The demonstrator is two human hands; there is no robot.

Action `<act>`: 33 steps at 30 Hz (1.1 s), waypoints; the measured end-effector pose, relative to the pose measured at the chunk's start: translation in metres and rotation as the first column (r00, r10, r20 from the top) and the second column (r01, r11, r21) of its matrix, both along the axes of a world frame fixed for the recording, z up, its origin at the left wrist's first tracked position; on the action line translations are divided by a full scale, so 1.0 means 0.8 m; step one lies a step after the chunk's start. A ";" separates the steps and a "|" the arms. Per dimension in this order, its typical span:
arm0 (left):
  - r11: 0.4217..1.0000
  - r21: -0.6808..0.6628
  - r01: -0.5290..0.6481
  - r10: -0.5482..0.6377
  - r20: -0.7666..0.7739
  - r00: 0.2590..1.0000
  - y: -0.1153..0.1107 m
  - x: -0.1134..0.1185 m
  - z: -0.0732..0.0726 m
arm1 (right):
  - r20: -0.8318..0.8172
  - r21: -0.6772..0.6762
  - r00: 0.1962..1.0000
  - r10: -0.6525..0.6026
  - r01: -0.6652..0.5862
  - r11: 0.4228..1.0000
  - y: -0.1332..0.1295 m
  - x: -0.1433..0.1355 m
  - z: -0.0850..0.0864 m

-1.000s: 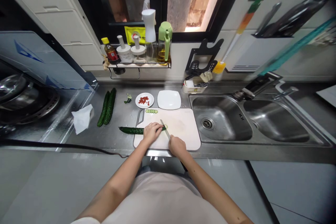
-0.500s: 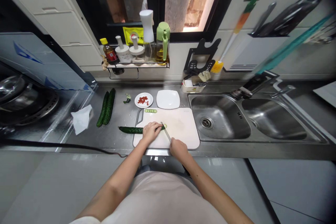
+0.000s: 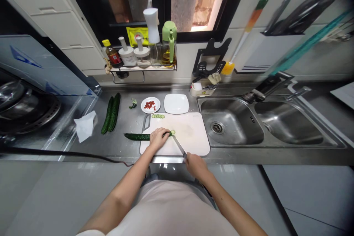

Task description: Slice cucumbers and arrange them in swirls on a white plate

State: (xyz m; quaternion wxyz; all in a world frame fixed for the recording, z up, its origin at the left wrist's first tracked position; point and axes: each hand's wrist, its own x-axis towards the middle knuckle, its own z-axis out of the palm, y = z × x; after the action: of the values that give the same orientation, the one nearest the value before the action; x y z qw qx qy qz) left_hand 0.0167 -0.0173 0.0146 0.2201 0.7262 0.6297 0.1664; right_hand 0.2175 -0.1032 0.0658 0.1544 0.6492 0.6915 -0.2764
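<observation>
A long dark green cucumber [image 3: 137, 137] lies across the left part of a white cutting board [image 3: 190, 142]. My left hand [image 3: 159, 138] is closed over it near its cut right end. The handle of a knife [image 3: 179, 145] is in my right hand [image 3: 195, 164], near the board's front edge. Its blade slants up and left, with the tip close to the cucumber's cut end. A pale round cucumber slice [image 3: 173, 132] lies at that end. Several more slices in a row [image 3: 158, 116] lie at the board's upper left.
Behind the board stand a small plate [image 3: 143, 107] of chopped red pieces and a white square plate [image 3: 176, 104]. Two whole cucumbers [image 3: 111, 113], green scraps [image 3: 133, 103] and a crumpled tissue [image 3: 85, 126] are on the left. A double sink [image 3: 232, 142] is on the right.
My right hand has drawn the knife right and toward me, away from the cucumber's top. A slice now shows apart at the cut end. My left hand stays nearly still.
</observation>
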 end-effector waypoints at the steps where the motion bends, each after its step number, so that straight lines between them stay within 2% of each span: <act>1: 1.000 -0.005 -0.010 0.010 0.006 1.000 0.001 0.000 0.000 | -0.013 -0.001 1.000 -0.009 0.009 1.000 -0.001 0.003 0.002; 8: 0.998 -0.061 -0.029 0.031 0.030 0.999 0.014 0.000 0.005 | -0.041 0.000 0.993 -0.114 0.115 0.993 -0.004 0.028 0.013; 17: 0.996 -0.044 0.082 -0.090 -0.213 0.973 0.027 0.040 0.008 | -0.046 0.043 0.984 -0.174 0.176 0.983 0.003 0.038 0.007; 22: 0.998 -0.032 0.048 -0.055 -0.293 0.955 0.028 0.057 0.004 | -0.042 0.041 0.983 -0.178 0.180 0.983 0.006 0.038 0.005; 29: 0.997 -0.082 0.004 -0.025 -0.248 0.968 0.032 0.060 0.006 | -0.040 0.037 0.984 -0.173 0.175 0.984 0.010 0.040 0.001; 33: 0.995 -0.099 -0.009 -0.008 -0.173 0.985 0.031 0.064 0.009 | -0.046 0.030 0.984 -0.173 0.174 0.984 0.014 0.041 -0.001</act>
State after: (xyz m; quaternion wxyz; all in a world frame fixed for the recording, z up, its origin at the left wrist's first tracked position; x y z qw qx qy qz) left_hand 0.0680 0.0075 0.0221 0.2004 0.7259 0.6541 0.0708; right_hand 0.2500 -0.0918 0.0647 0.1039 0.7034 0.6402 -0.2909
